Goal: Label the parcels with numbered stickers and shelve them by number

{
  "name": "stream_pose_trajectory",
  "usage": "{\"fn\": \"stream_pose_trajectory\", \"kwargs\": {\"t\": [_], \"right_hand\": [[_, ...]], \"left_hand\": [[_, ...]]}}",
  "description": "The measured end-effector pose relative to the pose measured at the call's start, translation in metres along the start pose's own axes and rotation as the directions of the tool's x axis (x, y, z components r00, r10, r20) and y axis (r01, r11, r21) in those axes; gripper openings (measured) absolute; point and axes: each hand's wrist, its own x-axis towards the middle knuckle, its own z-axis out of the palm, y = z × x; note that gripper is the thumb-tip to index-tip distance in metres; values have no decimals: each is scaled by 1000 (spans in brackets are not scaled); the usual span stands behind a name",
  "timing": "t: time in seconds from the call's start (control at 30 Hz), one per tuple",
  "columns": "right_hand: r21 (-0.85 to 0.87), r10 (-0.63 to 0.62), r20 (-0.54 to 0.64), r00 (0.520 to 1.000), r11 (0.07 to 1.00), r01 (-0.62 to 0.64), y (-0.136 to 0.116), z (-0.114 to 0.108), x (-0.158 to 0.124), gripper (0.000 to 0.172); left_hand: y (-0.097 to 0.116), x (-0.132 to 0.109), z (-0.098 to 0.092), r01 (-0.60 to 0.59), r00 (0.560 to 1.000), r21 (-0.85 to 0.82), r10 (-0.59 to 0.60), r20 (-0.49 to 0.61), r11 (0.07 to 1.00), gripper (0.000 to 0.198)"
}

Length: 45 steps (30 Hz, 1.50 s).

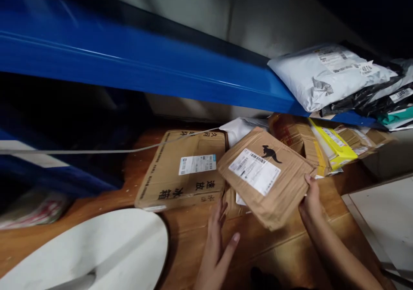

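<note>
My right hand (311, 195) grips the right corner of a brown cardboard box (290, 169), thumb on top. This box is tilted, with a white shipping label and a black kangaroo print facing up. My left hand (219, 234) is apart from it at the lower left, thumb and fingers spread, holding nothing. Beyond that hand lies a larger brown carton (171, 161) with black printed characters and a white label. Part of another brown package (234, 208) shows beneath the tilted box. Behind it a white plastic parcel (241, 126) is partly hidden.
A blue shelf beam (161, 70) crosses above, with a white mailer bag (342, 75) and black parcels on its right. Below stand more boxes and a yellow parcel (335, 143). A white round-edged board (129, 238) is at lower left. A pale cord (129, 151) stretches across the left.
</note>
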Motion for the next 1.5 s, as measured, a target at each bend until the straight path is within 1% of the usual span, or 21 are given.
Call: {"fn": "stream_pose_trajectory", "kwargs": {"t": [0.1,0.17,0.23,0.33,0.43,0.6,0.77,0.83,0.93,1.0,1.07,1.13,1.17,1.23,1.3,1.33,1.37,1.4,1.43,1.47,1.5], "right_hand": [[-89,-237,-90,967,969,229,-7,41,-7,52],[-213,-427,-116,897,893,397,-16,59,-9,63],[-349,-553,-147,820,805,480,-23,72,-8,63],[-497,-664,-135,736,688,529,-23,87,0,62],[-539,-685,2,729,613,578,-11,97,15,64],[-584,-682,113,723,542,604,11,103,31,87],[-592,-695,192,692,480,647,9,101,26,119],[-590,-718,178,673,470,656,8,103,25,125],[-576,-715,176,676,482,660,8,103,28,126],[-564,-723,180,667,480,672,7,95,28,127],[-523,-763,182,620,459,719,6,82,23,128],[-406,-825,183,535,432,806,9,71,14,120],[-321,-853,195,485,412,853,13,70,7,107],[-59,-940,164,300,294,954,25,76,-19,88],[253,-948,280,150,223,941,37,86,-65,79],[400,-910,407,74,250,882,41,89,-94,78],[515,-833,553,-18,325,793,44,92,-125,77],[587,-725,675,-133,420,692,45,93,-156,75],[619,-607,753,-256,518,590,46,94,-186,74],[620,-500,784,-368,609,495,46,94,-213,72],[596,-397,787,-472,688,415,46,95,-237,69]], "left_hand": [[22,31,10,-136,991,60,136,3,989,65],[35,62,26,-189,980,75,183,73,979,71],[42,97,46,-193,972,76,180,151,978,87],[39,142,74,-147,973,47,136,187,988,104],[23,171,88,-107,983,39,100,154,993,112],[2,185,89,-78,989,48,71,130,996,111],[-6,187,88,-127,988,80,119,103,989,113],[-8,187,88,-123,988,84,114,102,989,114],[-8,178,88,-95,993,96,87,82,991,122],[-7,160,82,-88,995,141,81,54,986,125],[-7,127,63,-114,992,216,99,78,970,119],[-9,79,28,-172,976,285,125,177,943,107],[-10,48,4,-202,962,310,129,240,929,100],[-9,-28,-50,-225,937,358,101,334,906,85],[-2,-118,-107,-165,947,444,16,321,881,70],[4,-164,-135,-84,971,516,-47,235,852,65],[10,-208,-161,24,990,589,-101,99,808,60],[16,-248,-186,140,990,651,-128,-67,746,57],[22,-283,-210,259,965,700,-146,-218,665,58],[26,-312,-232,400,915,733,-196,-352,550,66],[29,-334,-254,569,822,716,-239,-517,404,79]]}}
